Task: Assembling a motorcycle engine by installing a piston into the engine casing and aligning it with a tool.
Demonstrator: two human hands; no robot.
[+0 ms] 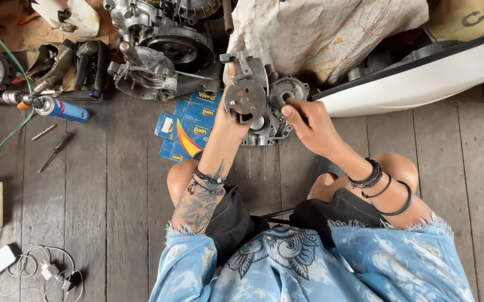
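We sit on the wooden floor with the engine work between our knees. Our left hand holds up a round metal plate, fingers closed around its lower edge from behind, so the plate's face is turned toward us, just above the engine casing that lies on the boards. Our right hand reaches to the casing's right side, fingers curled shut; whether they pinch a small part or tool there we cannot tell. We judge this to be the fitting step, with the plate lifted clear of the casing. The next move calls for lining the plate's holes up with the casing squarely. Blue cartons lie just left of it
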